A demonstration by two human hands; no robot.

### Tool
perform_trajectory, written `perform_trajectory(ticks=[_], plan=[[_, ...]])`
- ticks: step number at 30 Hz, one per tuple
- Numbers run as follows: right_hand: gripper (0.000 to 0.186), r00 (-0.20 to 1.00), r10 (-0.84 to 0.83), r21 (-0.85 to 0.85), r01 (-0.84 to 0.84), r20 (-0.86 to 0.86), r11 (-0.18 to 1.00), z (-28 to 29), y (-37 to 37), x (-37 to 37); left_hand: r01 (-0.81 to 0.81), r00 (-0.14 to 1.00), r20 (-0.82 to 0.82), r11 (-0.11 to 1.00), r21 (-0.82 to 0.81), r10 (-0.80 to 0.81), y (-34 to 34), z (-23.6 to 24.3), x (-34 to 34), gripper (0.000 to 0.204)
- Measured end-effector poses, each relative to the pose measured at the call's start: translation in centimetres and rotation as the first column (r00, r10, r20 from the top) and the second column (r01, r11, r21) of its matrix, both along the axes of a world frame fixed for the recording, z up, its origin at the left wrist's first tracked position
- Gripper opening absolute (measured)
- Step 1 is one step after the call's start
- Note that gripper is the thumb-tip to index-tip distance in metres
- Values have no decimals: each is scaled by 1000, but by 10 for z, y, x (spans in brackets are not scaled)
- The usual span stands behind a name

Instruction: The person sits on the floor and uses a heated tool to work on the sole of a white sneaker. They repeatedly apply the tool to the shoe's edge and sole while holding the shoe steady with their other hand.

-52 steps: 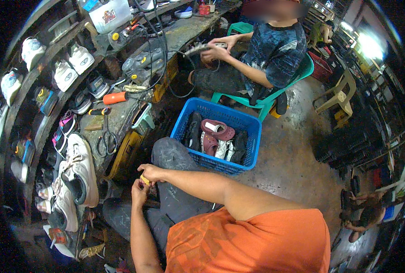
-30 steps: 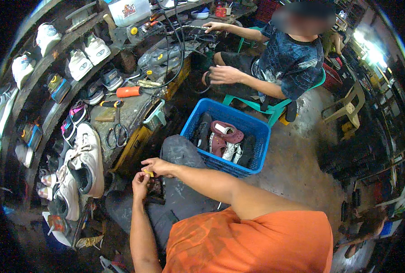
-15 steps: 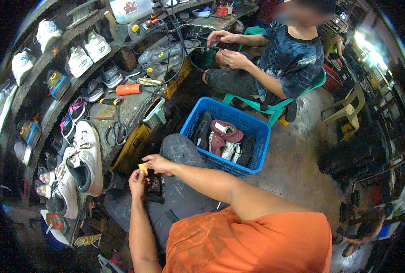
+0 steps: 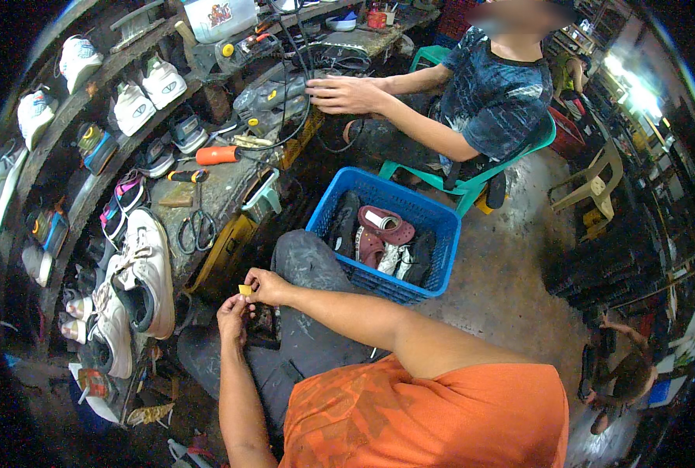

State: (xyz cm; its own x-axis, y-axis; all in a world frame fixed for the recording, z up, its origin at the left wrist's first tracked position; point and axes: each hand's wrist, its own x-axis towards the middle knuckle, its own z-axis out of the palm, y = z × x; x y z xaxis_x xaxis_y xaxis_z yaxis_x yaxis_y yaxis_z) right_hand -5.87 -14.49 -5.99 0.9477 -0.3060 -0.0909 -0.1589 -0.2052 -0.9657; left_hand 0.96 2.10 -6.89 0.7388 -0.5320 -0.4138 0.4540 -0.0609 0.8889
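Over my lap, my right hand [image 4: 268, 287] pinches a small flat yellow piece [image 4: 244, 289] between thumb and fingers. Just below it, my left hand [image 4: 234, 316] is closed, its fingertips close to the yellow piece. Whatever the left fingers hold is too small to make out. Both hands are above my dark trousers [image 4: 312, 273], near the edge of the workbench. On the bench to the left lie a pair of large white sneakers [image 4: 141, 269], scissors [image 4: 198, 230] and an orange-handled tool [image 4: 218, 155].
A blue plastic crate [image 4: 449, 257] holding maroon clogs [image 4: 386, 224] and other shoes stands ahead of my knee. Beyond it a co-worker [image 4: 492, 101] sits on a green chair [image 4: 472, 187]. Shelves [image 4: 90, 97] of shoes curve along the left. Black cables [image 4: 304, 78] hang over the bench.
My left hand has drawn slightly down, while my right hand still has the yellow piece. The co-worker's hands have moved left toward the bench and cables.
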Motion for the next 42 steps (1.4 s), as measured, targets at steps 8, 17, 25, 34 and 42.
perform_trajectory(ticks=[8, 17, 25, 34, 42], plan=[[24, 991, -51, 166, 71, -122, 984, 1, -6, 5, -47, 991, -135, 988, -147, 27, 4, 13, -2, 24], [16, 995, 6, 256, 20, -100, 967, 1, -8, 6, 53, 979, -175, 965, -257, -100, 5, 17, -5, 22], [11, 997, 65, 101, -61, -39, 993, 11, -7, 2, 43, 973, -210, 965, -258, -100, 5, 20, -6, 23], [28, 979, 176, 114, -187, 101, 976, 4, -2, -2, -23, 982, -190, 983, -182, -12, 4, 36, -10, 25], [45, 983, 162, 78, -169, 88, 983, 8, 3, -6, 3, 969, -240, 972, -236, -61, 4, 31, -7, 26]])
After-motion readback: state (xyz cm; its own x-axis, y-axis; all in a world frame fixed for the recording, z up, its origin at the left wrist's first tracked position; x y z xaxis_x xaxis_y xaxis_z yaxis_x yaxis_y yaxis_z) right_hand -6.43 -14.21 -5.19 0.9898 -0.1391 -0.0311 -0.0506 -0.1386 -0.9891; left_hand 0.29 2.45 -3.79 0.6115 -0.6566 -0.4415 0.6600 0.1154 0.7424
